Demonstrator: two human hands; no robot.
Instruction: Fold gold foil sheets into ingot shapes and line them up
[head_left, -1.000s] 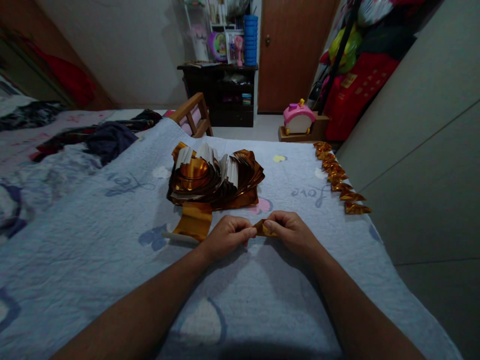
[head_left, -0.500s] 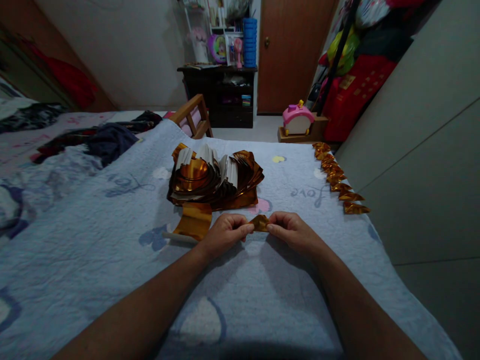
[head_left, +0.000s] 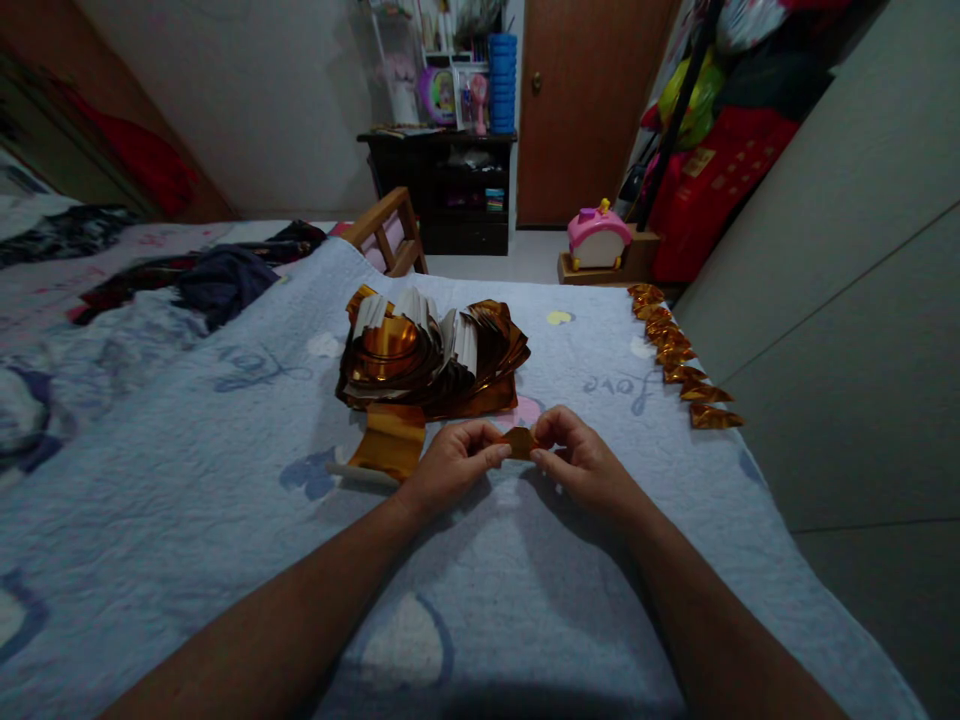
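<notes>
One small folded piece of golden paper (head_left: 519,443) is strung between two hands, over the pale blue bedcover (head_left: 525,600) and right in front of the person. The left hand (head_left: 461,458) has thumb and finger pinched together on its one end; the right hand (head_left: 585,455) has its grip closed on the other, forefinger above and thumb below, with little gap that I can make out from here. I'd judge this to be the shaping step, ends being creased or drawn up; the next move would seem to call for a light, even pinch so the foil doesn't tear. Just beyond the left hand lies a curled golden sheet (head_left: 391,442), and behind that a fanned stack of foil sheets (head_left: 390,345). Well apart, along the bed's right edge, runs a row of folded golden pieces (head_left: 675,356).
</notes>
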